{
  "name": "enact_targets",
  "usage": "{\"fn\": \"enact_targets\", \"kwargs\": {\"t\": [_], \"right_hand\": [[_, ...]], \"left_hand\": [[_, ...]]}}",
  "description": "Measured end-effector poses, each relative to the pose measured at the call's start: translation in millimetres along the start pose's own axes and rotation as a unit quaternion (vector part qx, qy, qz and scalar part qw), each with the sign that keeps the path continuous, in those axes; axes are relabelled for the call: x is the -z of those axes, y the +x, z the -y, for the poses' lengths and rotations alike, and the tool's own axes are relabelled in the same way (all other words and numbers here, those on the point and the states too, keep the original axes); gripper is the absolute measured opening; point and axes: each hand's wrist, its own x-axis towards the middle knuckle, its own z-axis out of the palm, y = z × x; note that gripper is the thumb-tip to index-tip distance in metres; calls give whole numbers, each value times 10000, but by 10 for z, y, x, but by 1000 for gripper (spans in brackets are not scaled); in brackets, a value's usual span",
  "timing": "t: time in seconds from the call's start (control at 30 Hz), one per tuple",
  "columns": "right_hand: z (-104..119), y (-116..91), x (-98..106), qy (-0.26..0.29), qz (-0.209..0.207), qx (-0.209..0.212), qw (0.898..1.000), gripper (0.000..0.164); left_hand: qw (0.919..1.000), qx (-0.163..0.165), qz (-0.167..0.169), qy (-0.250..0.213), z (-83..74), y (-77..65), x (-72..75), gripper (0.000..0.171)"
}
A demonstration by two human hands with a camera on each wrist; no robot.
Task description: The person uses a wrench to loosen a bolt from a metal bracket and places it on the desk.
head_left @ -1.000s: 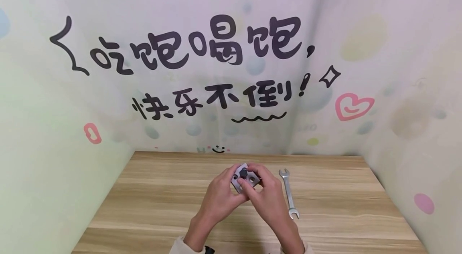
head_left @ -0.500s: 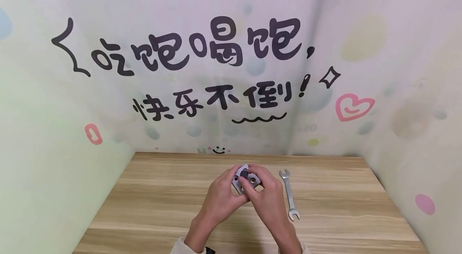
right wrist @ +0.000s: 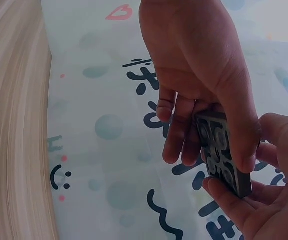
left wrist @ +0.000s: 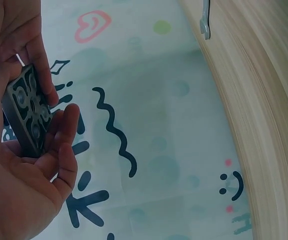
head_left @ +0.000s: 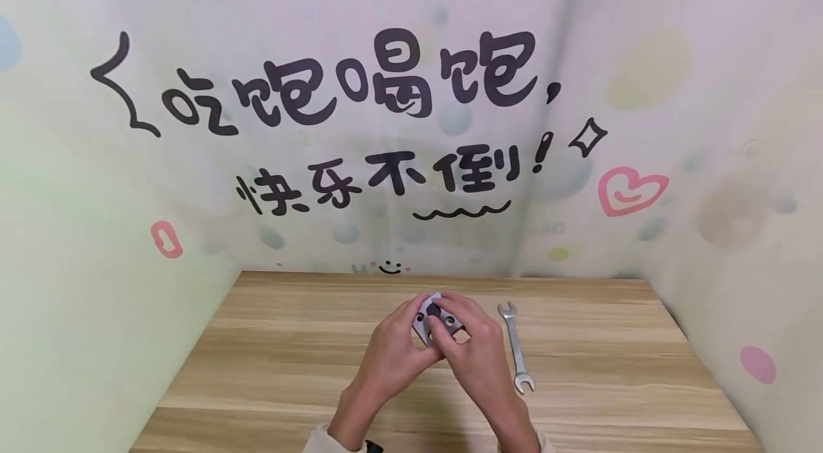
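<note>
A grey square metal plate [head_left: 421, 330] with round holes is held above the table between both hands. My left hand [head_left: 391, 340] grips its left and lower edges. From the middle of the plate's upper face stands a black bolt [head_left: 434, 310], its head partly covered. The thumb and index finger of my right hand [head_left: 477, 340] pinch that head, while the other fingers lie by the plate's far right side. In the left wrist view, the plate's ribbed underside [left wrist: 33, 112] with round bosses faces the camera; the right wrist view also shows this underside [right wrist: 221, 155].
To the right of my hands, a double open-ended wrench [head_left: 516, 347] lies lengthwise on the wooden table [head_left: 283, 353]. Printed walls [head_left: 321, 239] close off the table's back and sides.
My right thumb and index finger have shifted slightly on the bolt head, and the head appears turned a little. The left hand and plate have hardly moved; the wrench stays put.
</note>
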Motion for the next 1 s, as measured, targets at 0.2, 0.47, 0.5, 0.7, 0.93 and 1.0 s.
{"fn": "enact_targets", "kwargs": {"t": [0.2,0.47,0.5,0.7,0.93,1.0], "right_hand": [[-1,-4,4,27,38,-56,10000,26],[44,-6,22,346,340,-586,9971,37],[48,-6,21,357,349,-657,9966,39],[64,-1,7,237,147,-762,9967,35],[58,3,5,59,98,-609,9981,20],[56,4,7,51,120,-592,9982,19]], "left_hand": [[10000,-51,-1,16,0,3,-1,60],[9999,21,70,126,-12,1,15,62],[9999,21,74,142,-13,2,16,61],[9999,-16,47,161,-26,10,13,60],[10000,-45,30,62,-42,13,15,58],[10000,-33,51,57,-42,12,16,58]]}}
